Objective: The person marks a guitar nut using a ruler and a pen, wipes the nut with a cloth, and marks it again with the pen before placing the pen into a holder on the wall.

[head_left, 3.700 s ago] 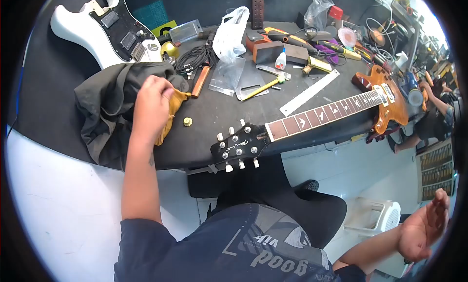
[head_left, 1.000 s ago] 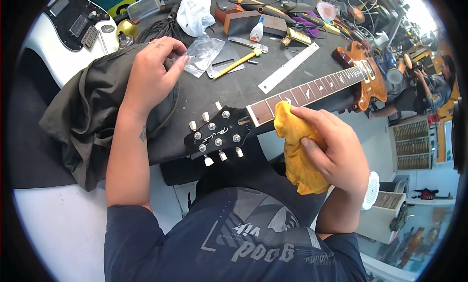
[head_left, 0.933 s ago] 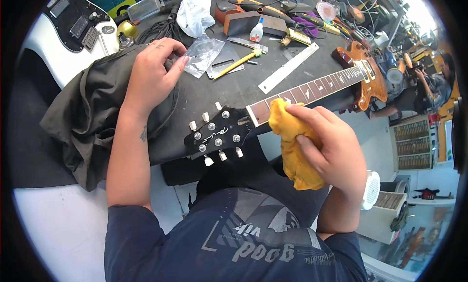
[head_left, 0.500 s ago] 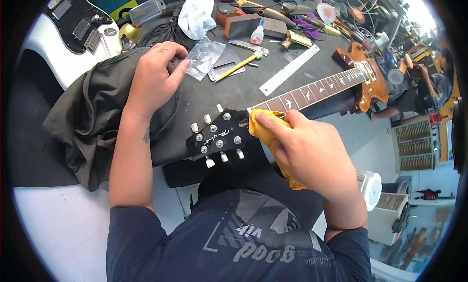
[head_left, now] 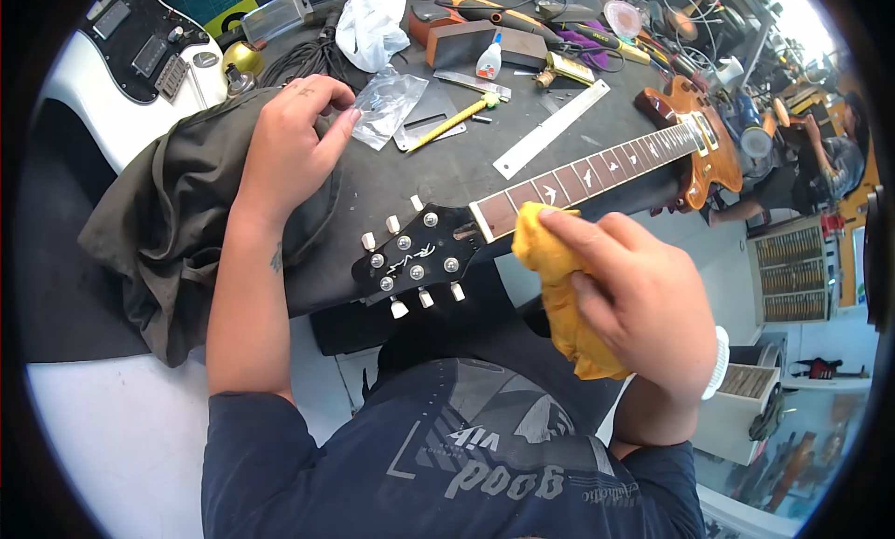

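Note:
My right hand (head_left: 643, 297) is wrapped round a bunched yellow cloth (head_left: 564, 301), whose upper end lies against the near edge of the guitar fretboard (head_left: 583, 182). The guitar stretches across the bench, with its black headstock (head_left: 412, 253) in front of me and its glossy orange-brown body (head_left: 716, 166) at the far right. Light tuner buttons line both headstock edges. My left hand (head_left: 298, 133) rests loosely on a dark green fabric (head_left: 182, 227), thumb apart from the bent fingers. Its fingertips are partly hidden beside a clear plastic bag (head_left: 390, 105).
A steel ruler (head_left: 550, 131), a yellow pencil-like stick (head_left: 452, 122) and a small glue bottle (head_left: 489, 58) lie beyond the neck. Tools crowd the bench's back. A white guitar (head_left: 103, 91) is at left. Another person (head_left: 830, 161) sits at far right.
My right hand and the yellow cloth have moved right, away from the headstock end, uncovering the nut and first frets. My left hand has stayed nearly still.

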`<action>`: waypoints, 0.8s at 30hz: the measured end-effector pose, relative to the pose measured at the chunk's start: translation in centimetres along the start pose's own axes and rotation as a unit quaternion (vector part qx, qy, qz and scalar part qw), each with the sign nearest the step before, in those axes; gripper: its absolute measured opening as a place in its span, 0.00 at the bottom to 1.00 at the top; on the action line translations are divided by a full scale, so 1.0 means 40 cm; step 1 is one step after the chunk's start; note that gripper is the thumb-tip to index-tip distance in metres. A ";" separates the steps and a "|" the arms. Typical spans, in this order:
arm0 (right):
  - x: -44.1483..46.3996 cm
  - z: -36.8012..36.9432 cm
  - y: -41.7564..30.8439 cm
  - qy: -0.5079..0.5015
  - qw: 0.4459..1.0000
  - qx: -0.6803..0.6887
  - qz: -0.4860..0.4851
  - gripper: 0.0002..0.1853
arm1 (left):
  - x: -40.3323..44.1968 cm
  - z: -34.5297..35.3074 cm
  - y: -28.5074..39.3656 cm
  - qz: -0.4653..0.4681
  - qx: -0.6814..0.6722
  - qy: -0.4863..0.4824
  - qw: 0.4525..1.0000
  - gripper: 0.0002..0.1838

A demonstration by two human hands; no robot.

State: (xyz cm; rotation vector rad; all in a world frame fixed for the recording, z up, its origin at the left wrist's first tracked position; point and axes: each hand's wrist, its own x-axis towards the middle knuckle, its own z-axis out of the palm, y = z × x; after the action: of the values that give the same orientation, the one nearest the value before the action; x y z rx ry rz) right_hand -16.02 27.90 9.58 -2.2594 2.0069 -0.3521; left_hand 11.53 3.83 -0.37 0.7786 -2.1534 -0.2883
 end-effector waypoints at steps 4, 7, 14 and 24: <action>0.027 0.052 -0.022 -0.027 0.999 -0.017 -0.035 0.25 | 0.001 0.001 0.012 -0.004 -0.019 0.010 1.000 0.07; 0.038 0.081 -0.022 -0.052 0.997 -0.027 -0.042 0.25 | 0.000 0.001 0.007 -0.002 -0.020 0.012 1.000 0.07; 0.031 0.039 -0.012 -0.022 1.000 -0.014 0.006 0.32 | 0.000 -0.003 0.012 -0.003 -0.025 0.013 1.000 0.06; 0.035 0.081 -0.006 -0.031 0.999 -0.021 -0.012 0.26 | 0.002 0.000 0.014 0.004 -0.012 0.009 1.000 0.07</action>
State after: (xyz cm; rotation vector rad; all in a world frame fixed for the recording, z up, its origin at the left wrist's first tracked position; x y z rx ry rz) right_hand -14.86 26.28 6.64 -2.2923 1.9762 -0.2403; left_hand 11.26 4.20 -0.07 0.7570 -2.1318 -0.3016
